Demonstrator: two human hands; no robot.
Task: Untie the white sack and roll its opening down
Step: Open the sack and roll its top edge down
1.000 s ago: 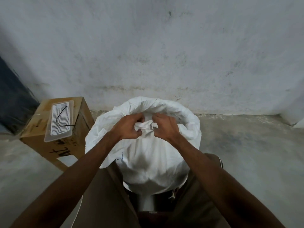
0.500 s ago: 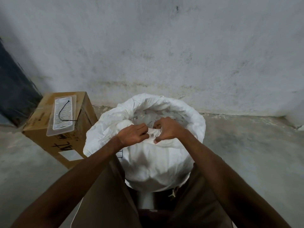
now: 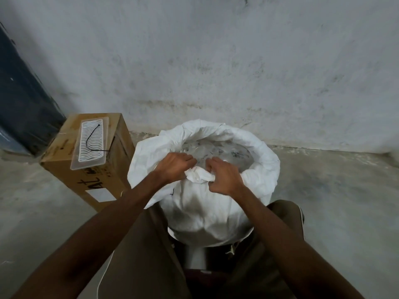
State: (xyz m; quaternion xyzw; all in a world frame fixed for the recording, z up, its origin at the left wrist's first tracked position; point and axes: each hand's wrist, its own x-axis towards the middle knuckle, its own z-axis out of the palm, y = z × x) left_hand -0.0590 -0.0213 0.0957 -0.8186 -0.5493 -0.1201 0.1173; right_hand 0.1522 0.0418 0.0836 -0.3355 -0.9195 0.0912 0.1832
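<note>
The sack (image 3: 207, 203) is stood on the floor (image 3: 334, 190) between the person's knees, just beside a box (image 3: 92, 169). Its mouth is already open, with clear contents seen inside, so the untying is judged done. The far and side rim is folded over into a thick roll. The near rim is bunched, and is clamped from either side by the left hand (image 3: 174, 167) and the right hand (image 3: 224, 176). Rolling down this near edge is judged to remain.

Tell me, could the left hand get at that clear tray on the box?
Probably yes. The left hand grips the sack rim, but nothing lies between it and the tray on the box.
</note>
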